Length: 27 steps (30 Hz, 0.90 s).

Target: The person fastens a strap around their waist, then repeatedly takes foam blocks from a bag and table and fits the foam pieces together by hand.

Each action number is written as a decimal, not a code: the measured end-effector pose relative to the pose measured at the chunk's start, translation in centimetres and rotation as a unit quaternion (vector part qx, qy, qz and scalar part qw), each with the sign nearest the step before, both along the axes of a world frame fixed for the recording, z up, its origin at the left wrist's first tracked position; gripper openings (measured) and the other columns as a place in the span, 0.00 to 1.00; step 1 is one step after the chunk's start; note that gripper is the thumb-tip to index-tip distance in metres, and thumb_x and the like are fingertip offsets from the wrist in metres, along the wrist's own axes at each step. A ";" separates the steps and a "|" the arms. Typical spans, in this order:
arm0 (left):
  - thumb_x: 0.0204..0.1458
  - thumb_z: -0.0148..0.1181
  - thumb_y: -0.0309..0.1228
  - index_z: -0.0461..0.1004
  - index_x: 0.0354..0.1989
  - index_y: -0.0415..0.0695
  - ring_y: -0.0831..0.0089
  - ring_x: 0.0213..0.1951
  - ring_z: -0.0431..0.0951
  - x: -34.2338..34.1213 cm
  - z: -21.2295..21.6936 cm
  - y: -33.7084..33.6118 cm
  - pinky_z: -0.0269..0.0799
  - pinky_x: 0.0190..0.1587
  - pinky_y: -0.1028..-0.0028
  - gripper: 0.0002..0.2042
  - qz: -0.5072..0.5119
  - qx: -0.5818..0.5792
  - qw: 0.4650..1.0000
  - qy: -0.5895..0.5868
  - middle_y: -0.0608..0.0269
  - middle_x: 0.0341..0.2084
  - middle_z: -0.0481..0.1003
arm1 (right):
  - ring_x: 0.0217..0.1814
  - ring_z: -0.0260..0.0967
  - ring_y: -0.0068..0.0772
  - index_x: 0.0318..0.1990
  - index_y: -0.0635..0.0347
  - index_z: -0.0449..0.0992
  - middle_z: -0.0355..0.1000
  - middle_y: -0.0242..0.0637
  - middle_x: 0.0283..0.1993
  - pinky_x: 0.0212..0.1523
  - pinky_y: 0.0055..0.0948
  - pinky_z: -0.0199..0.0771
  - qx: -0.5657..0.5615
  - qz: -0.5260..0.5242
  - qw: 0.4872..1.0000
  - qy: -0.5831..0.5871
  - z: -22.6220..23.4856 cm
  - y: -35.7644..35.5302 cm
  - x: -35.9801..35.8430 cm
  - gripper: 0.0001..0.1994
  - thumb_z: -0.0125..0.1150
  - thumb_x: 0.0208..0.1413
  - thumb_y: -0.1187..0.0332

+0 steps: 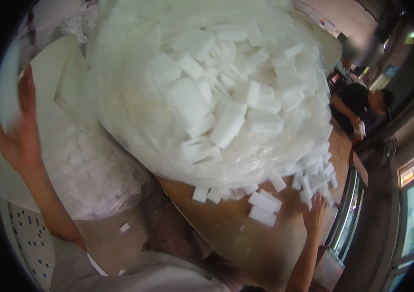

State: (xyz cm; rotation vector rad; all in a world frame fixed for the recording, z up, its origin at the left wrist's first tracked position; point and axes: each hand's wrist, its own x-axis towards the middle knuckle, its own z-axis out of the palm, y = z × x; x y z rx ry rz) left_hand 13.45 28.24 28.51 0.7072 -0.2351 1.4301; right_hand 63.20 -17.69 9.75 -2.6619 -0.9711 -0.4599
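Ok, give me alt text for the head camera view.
A huge clear plastic bag of white foam blocks spills onto a brown table. The right hand rests among loose blocks; the left hand is raised.

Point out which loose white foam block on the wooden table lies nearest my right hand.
The flat white block just left of the right hand, lowest of the loose blocks, below the bigger block.

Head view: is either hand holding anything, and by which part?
The left hand is raised with a blurred white foam sheet at its fingers; the hold cannot be told. The right hand rests flat among loose white foam blocks, gripping none.
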 end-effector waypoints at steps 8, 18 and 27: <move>0.57 0.56 0.54 0.53 0.64 0.30 0.54 0.58 0.72 11.2 -12.5 -9.1 0.64 0.63 0.58 0.40 -0.194 0.364 0.808 0.421 0.41 0.53 0.72 | 0.51 0.66 0.31 0.54 0.65 0.67 0.67 0.36 0.49 0.49 0.28 0.69 0.394 0.043 0.849 0.351 1.2 4.5 -6.2 0.20 0.58 0.52 0.80; 0.59 0.55 0.23 0.62 0.59 0.38 0.62 0.56 0.75 20.5 -17.6 -17.5 0.68 0.59 0.64 0.19 -0.123 0.056 0.949 0.286 0.49 0.52 0.74 | 0.57 0.65 0.50 0.47 0.67 0.73 0.68 0.46 0.53 0.55 0.40 0.69 0.080 0.289 0.945 0.131 8.7 18.3 -9.1 0.25 0.67 0.34 0.81; 0.51 0.55 0.30 0.68 0.52 0.33 0.59 0.39 0.73 22.3 -30.6 -20.1 0.68 0.43 0.63 0.20 0.172 0.431 0.731 0.499 0.55 0.36 0.71 | 0.69 0.55 0.55 0.65 0.63 0.61 0.62 0.51 0.64 0.69 0.48 0.51 -0.107 0.317 0.937 -0.105 6.0 25.2 6.4 0.34 0.62 0.46 0.78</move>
